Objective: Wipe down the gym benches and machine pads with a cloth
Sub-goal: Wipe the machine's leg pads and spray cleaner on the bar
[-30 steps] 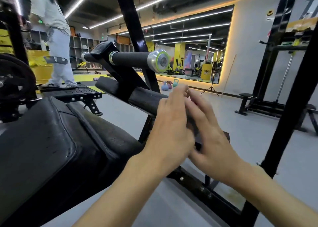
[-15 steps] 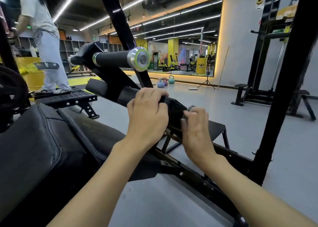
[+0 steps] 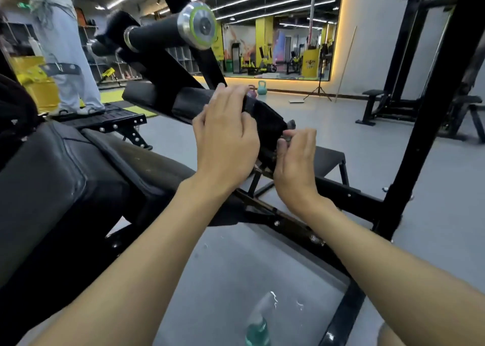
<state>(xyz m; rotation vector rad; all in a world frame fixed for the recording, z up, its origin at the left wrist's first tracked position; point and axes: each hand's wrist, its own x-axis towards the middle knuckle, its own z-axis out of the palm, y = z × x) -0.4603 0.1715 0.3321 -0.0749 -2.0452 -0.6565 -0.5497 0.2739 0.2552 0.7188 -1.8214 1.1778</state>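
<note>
1. Slides both hands down to the outer end of the lower roller pad [image 3: 162,101] since half a second ago, drawing them nearer the machine frame [image 3: 341,196].
2. Wraps the left hand [image 3: 225,136] over what looks like a dark cloth [image 3: 265,125] draped on that end of the pad, fingers curled across the top.
3. Pinches a small grey piece [image 3: 287,135] at the cloth's lower edge with the right hand [image 3: 296,159]; cannot tell whether cloth corner or machine part.
4. Holds the hands just beside each other, not touching.
5. Leaves the upper roller pad [image 3: 157,37] and the large seat pad [image 3: 52,175] at left unattended for now.
6. Points to a wipe of the roller end under way, with most padding probably yet to come.
7. Stands a spray bottle [image 3: 258,330] on the floor below, near the frame.
</note>
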